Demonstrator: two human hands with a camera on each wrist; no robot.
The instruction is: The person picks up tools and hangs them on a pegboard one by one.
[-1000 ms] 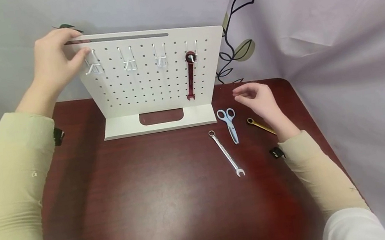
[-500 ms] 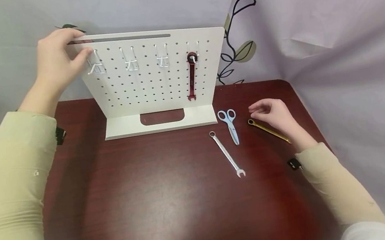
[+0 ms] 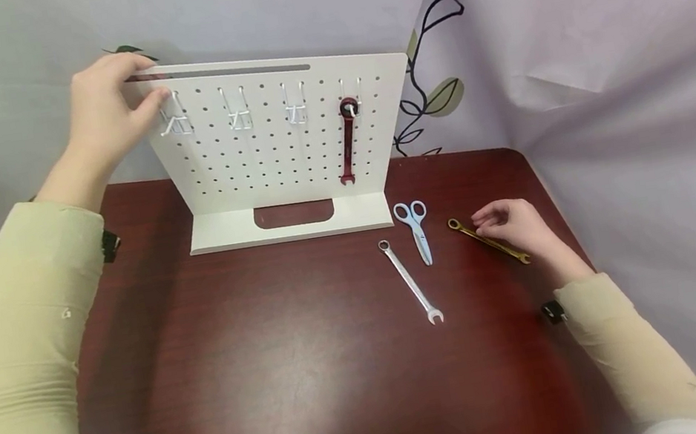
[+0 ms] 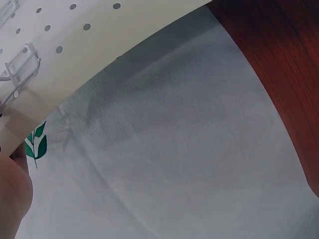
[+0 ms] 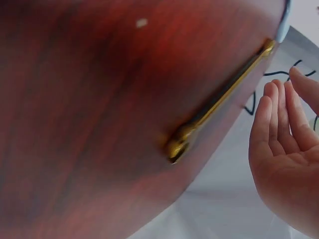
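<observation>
Tabletop: right wrist view shows fingers (image 5: 279, 117) straight beside gold wrench (image 5: 219, 102).

Gold wrench (image 5: 219, 97) flat on dark red table (image 5: 84, 109), right hand (image 5: 286, 149) just beside it, fingers straight

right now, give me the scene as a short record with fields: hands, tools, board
left hand: grips the top left corner of the pegboard
right hand: over the gold wrench, fingers relaxed, contact unclear
on board: red wrench hangs on the rightmost hook; three other hooks hold nothing
on table: silver wrench, blue scissors, gold wrench
</observation>
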